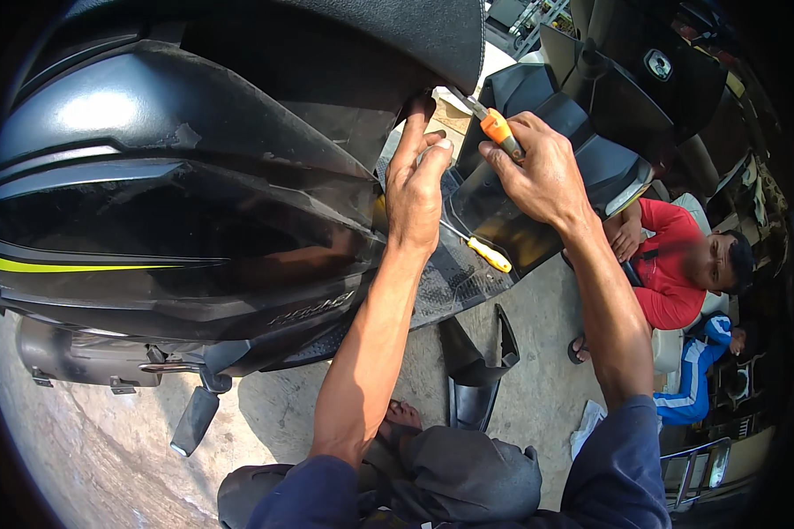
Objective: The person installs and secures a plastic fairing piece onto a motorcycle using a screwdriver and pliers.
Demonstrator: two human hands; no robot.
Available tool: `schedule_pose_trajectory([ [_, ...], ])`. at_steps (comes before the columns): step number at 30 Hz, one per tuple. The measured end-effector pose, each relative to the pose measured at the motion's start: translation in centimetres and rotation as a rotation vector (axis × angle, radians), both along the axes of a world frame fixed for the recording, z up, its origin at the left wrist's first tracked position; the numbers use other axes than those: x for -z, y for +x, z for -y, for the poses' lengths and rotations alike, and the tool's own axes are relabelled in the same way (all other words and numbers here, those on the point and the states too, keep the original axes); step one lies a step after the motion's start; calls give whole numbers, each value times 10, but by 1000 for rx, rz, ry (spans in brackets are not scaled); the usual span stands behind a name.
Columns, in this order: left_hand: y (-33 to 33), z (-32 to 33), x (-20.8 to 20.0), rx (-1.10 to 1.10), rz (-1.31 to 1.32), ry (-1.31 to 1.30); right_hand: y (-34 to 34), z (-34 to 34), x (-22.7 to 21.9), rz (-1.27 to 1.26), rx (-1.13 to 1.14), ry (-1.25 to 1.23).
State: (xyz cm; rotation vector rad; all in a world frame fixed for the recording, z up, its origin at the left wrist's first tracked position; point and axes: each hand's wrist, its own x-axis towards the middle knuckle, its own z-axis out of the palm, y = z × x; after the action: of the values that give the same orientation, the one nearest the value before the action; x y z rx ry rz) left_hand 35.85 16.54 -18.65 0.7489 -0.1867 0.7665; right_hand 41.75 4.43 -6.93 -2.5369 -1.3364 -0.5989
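A black scooter (150, 203) with a lime-green stripe fills the left side. In my right hand (543, 167) is a cutter knife (500, 130) with an orange and grey handle, its blade end toward the seat's front edge. My left hand (417, 189) is at the gap beneath the seat (397, 40), with a finger stretched up against the dark body panel and the thumb apart. Some of its fingertips are in shadow or hidden. Below my hands, a screwdriver (489, 254) with a yellow handle lies on the scooter's textured footboard (445, 286).
A loose black plastic panel (475, 379) lies on the concrete floor near my foot. The scooter's front shield (538, 185) stands beyond my right hand. At right sits a person in a red shirt (670, 251), near blue trousers (692, 375) with a white stripe. A footpeg (196, 421) sticks out at lower left.
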Motion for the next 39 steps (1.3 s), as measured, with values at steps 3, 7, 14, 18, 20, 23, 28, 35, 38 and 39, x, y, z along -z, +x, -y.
schedule_pose_trajectory([
  [3, 0, -2, 2, 8, -1, 1, -1, -3, -3, -20, -13, 10],
  [7, -2, -4, 1, 31, 21, 29, -2, -2, 16, -71, 23, 62],
  [14, -3, -3, 0, 63, -1, 28, 0, 7, 53, -93, -22, 288],
  [18, -6, -3, -3, -15, -7, -54, 6, 7, 48, 104, -71, 214],
  [20, -4, 3, -6, -33, -31, -74, 14, 11, 45, 61, -82, 181],
  [23, 0, 10, -11, -104, -64, -120, 23, 13, 45, 146, -73, 128],
  [28, -2, 11, -16, 8, 39, -179, 21, 9, 43, 294, -33, 130],
  [35, 0, 3, -8, 155, 139, -257, 23, 11, 29, -133, -121, 153],
  [38, -2, 3, -11, 167, 154, -261, 28, 9, 20, -120, -79, 44],
  [39, -2, 3, -10, 165, 146, -261, 26, 7, 16, -195, -96, 88],
])
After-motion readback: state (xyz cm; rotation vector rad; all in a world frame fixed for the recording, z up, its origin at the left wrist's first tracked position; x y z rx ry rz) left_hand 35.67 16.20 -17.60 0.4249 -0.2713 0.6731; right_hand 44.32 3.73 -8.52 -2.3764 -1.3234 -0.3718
